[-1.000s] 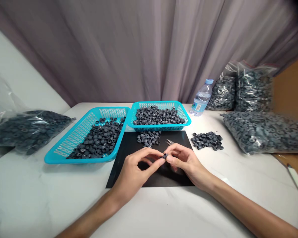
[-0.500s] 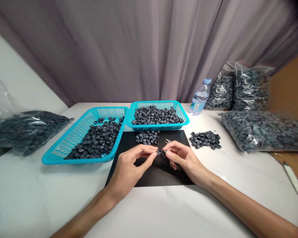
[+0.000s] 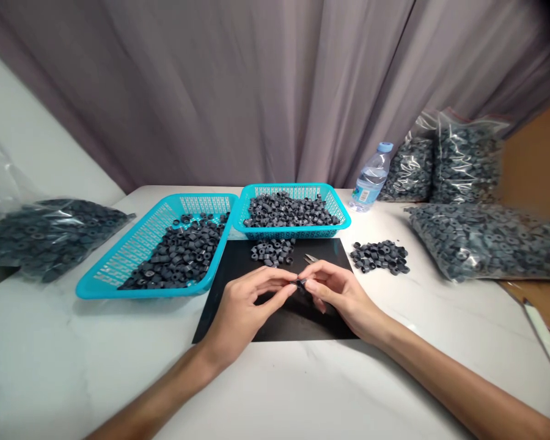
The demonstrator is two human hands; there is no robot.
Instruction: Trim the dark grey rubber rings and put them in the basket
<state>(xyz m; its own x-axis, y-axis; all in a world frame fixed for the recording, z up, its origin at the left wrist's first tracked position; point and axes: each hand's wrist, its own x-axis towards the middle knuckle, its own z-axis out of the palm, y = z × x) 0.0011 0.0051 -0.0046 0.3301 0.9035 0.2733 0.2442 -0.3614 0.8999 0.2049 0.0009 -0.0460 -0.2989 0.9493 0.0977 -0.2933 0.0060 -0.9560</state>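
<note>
Head view: left hand point(image 3: 242, 308) and right hand point(image 3: 339, 293) pinch one dark ring point(image 3: 301, 282) between their fingertips over the black mat point(image 3: 238, 318) at mid-table. A ring pile point(image 3: 273, 251) and snips point(image 3: 310, 259) lie just behind; two baskets point(image 3: 119, 269) beyond, bags point(image 3: 481, 241) by the right edge.

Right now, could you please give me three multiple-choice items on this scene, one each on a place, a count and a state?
1. Where does the water bottle stand?
A. behind and right of the right basket
B. on the black mat
C. inside the left basket

2. How many turquoise baskets are there?
A. one
B. two
C. four

3. What is pinched by the left hand and right hand?
A. nothing
B. a small dark ring
C. the bottle cap

Answers: 1 A, it stands on the white table beyond that basket; 2 B, two sit side by side; 3 B, both hands' fingertips meet on it.
</note>
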